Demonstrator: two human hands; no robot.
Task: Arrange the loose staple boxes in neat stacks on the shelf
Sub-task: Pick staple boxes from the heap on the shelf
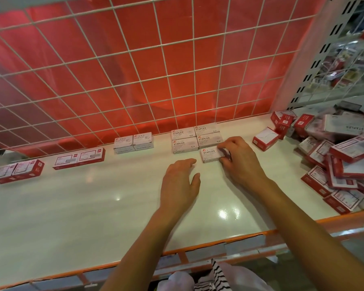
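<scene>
- Staples box [209, 154], grey-white, lies flat on the shelf [93, 206] straight ahead of me. My right hand [240, 160] pinches its right end between thumb and curled fingers.
- Long axis of that box runs left to right, parallel to the wire grid [135, 70] at the back and to the lids of the block of four [194, 137] behind it.
- Key relation: the box sits just in front of the block's right-hand column and looks offset slightly to the right of it. Whether the edges touch, I cannot tell. My guess is that a small nudge back and left would square it, or a lift would start a second layer.
- Left hand [180, 181] is palm down, fingers loose, grasping nothing. It is near the box's left end but apart from it. Whether the palm rests on the shelf, I cannot tell. The right hand is nearer and has the box.
- Loose pile [336, 158] of red-and-white and grey boxes heaps at the shelf's right end, tilted every way, on my right-hand side.
- Lone red box [265, 139] lies between the pile and the block.
- Leftward along the back are a pair of paper clip boxes [133, 142], then a red pair [79, 157], then a far-left red pair [18, 171].
- Wire bin [345, 66] at upper right holds clear packets, too blurred to name.
</scene>
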